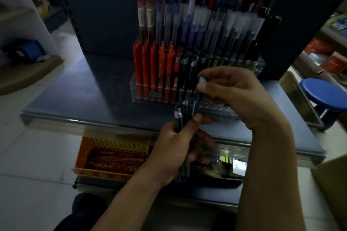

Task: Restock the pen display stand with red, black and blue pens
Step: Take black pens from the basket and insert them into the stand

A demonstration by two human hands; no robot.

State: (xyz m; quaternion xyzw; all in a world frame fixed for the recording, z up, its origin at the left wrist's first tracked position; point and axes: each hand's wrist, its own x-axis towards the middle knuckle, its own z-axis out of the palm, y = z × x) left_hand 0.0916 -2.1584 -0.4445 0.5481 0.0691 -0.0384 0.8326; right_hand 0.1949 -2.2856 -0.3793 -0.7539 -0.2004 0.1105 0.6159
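Note:
A clear acrylic pen display stand [244, 112] sits on a dark blue shelf [78, 99]. Its front row holds red pens [150, 69] on the left and black pens [189, 69] to their right; higher tiers carry red, blue and black pens. My left hand [174, 148] grips a bunch of dark pens [181, 116] just in front of the stand. My right hand [232, 90] pinches the top of one dark pen [197, 103] from that bunch, above the stand's front row. Part of the bunch is hidden inside my left fist.
An orange perforated basket [112, 142] with a printed packet sits on the lower shelf under my left hand. A blue round stool [326, 93] stands at the right. A light tiled floor lies on the left. Dark shelf panels rise behind the stand.

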